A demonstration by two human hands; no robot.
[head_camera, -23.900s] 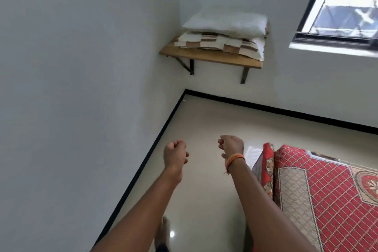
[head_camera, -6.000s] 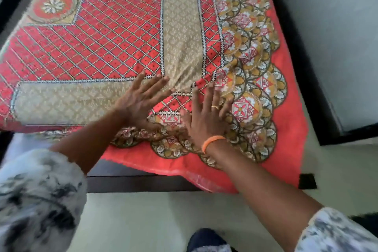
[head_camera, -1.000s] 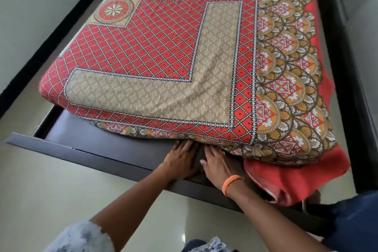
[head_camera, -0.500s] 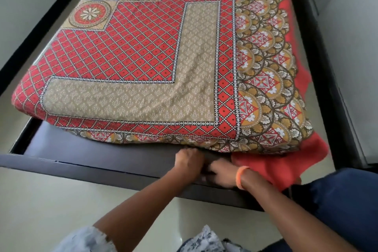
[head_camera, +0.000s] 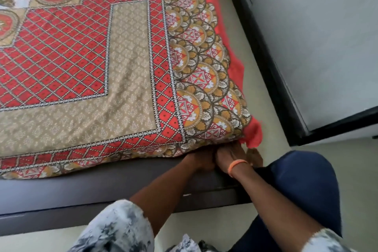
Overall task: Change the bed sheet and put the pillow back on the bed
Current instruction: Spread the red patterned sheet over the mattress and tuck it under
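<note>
Head view is now showing both hands working at the mattress's near right corner, at about five o'clock, further right along the bed edge than half a second ago, when they were tucking near the middle of the foot end. Left hand (head_camera: 199,159) and right hand (head_camera: 229,156) are pressing side by side, touching, with their fingers going in under the sheet (head_camera: 131,80) where it is folding over the corner; the fingers are hidden, so how far either hand is open, or whether it is gripping cloth, cannot be told. An orange band (head_camera: 237,164) is circling the right wrist. A loose red flap (head_camera: 252,133) of the sheet is sticking out just past the right hand, not tucked. Bed frame (head_camera: 81,188), dark, is running across from nine to four o'clock below the mattress. A blue-clad knee (head_camera: 302,182) is crowding in at four o'clock, beside the right forearm. Floor (head_camera: 255,80) and a black skirting (head_camera: 263,51) are lying at two o'clock. The sheet, red lattice with tan bands and scalloped border, is lying spread over the mattress, faintly creased.
</note>
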